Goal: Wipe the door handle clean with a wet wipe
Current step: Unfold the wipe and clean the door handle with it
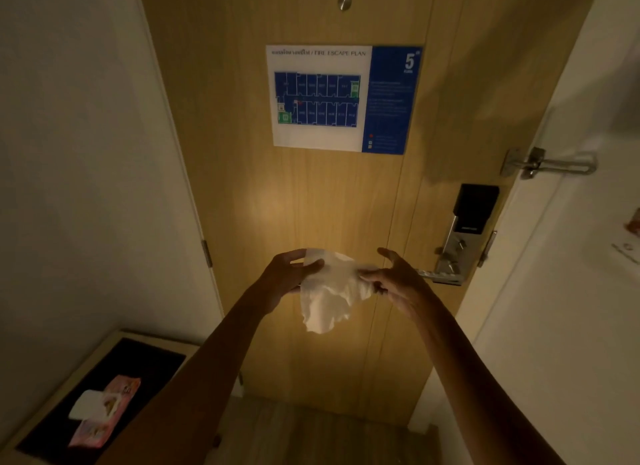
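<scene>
- Both hands are up in front of the wooden door (311,204), holding a white wet wipe (329,291) stretched between them.
- Left hand (289,274) pinches the wipe's top left corner, thumb on the front.
- Right hand (394,277) pinches the other side with fingertips, upper fingers spread loose.
- The wipe's pretty crumpled, and most of it droops below the hands.
- Door handle (438,275) is just right of the right hand, partly hidden behind it, not touched by the wipe.
- It's a silver lever under a black lock unit (476,208).
- Pink wipes pack (104,409) sits way down left of the left arm, on a dark mat, a sheet poking out.
</scene>
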`<state>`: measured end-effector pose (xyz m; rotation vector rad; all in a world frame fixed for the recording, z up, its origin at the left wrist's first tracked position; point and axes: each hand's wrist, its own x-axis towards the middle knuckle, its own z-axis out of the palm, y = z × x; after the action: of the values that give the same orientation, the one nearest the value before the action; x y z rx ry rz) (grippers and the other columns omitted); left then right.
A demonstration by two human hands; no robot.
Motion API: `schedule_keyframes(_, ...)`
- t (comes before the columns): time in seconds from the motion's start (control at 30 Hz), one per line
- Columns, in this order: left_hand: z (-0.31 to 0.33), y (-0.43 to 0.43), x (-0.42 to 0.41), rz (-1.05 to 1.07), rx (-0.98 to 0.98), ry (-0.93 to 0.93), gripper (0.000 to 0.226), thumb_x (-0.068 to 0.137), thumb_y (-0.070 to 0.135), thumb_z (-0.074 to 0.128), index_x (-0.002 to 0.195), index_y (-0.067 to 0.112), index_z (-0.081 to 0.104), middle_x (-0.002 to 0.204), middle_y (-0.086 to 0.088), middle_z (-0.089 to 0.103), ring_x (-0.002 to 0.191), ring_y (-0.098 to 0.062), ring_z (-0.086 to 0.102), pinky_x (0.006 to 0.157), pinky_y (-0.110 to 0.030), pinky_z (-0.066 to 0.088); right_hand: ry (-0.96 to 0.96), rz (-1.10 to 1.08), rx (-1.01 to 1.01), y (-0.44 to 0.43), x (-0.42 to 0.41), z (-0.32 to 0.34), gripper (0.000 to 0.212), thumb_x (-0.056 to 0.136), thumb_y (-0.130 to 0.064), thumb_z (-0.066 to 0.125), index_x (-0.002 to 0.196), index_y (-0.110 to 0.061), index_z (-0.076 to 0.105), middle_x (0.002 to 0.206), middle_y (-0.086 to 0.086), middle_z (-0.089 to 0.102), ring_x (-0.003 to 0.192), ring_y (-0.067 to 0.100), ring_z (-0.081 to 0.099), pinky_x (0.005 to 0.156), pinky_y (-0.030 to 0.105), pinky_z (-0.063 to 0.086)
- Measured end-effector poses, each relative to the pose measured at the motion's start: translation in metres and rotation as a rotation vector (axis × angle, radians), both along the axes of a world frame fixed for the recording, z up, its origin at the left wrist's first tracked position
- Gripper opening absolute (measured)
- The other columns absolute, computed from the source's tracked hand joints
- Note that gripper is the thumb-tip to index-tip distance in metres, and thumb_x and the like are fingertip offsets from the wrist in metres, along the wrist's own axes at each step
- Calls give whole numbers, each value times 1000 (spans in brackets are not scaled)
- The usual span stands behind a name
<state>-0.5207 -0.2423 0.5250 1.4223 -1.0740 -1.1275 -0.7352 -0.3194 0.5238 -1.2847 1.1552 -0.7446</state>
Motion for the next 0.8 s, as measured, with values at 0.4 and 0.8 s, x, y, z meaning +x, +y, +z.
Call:
schedule_keyframes(0.4, 6, -9, -13, 164, -54, 47, 60, 68, 16, 86, 119, 13, 54, 98, -12, 71, 83, -22, 71, 62, -27, 60, 12, -85, -237, -4, -8, 22, 32, 78, -13, 77, 110, -11, 68, 90, 13, 72, 62, 15, 65, 51, 19, 50)
schedule_keyframes(0.8, 13, -7, -15, 12, -71, -140, 28, 74, 15, 81, 99, 3, 75, 87, -12, 75, 69, -11, 73, 61, -23, 59, 182, 173, -431, -16, -35, 28, 19, 88, -3, 62, 103, -7, 73, 97, 11, 72, 80, 18, 66, 66, 23, 51)
